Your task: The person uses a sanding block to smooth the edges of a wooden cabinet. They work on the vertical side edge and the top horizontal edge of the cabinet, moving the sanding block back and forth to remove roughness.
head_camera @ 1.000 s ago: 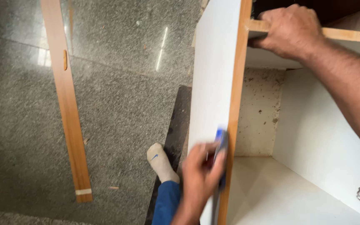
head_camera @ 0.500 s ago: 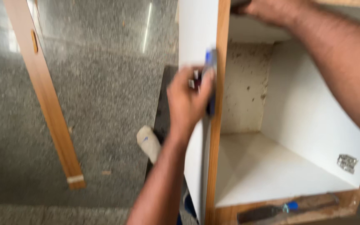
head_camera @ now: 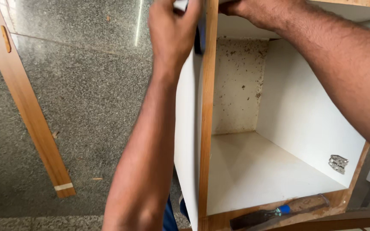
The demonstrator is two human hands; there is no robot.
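Nearest to the camera, along the front wooden edge of the white laminated cabinet box (head_camera: 305,111), lies a dark chisel-like tool with a wooden handle and a blue ring (head_camera: 275,211). Just behind this tool the white floor panel of the cabinet is bare, and on the right inner wall of the cabinet sits a small silver metal hinge plate (head_camera: 338,164). The back wall of the cabinet is pale and covered with many dark spots.

Left of the cabinet, the person's left forearm rises along its white outer side. The left hand (head_camera: 174,32) is at the top corner of the cabinet, with the fingers curled tight around a small white object (head_camera: 180,5) against the brown wooden front edge. The right hand (head_camera: 260,12) presses on the top edge of the cabinet; its fingers are mostly cut by the frame, so I cannot tell if they grip anything.

Further left of the cabinet, a long brown wooden strip with a white tape mark (head_camera: 26,107) lies on the grey speckled stone floor (head_camera: 95,94), which reflects light far behind.
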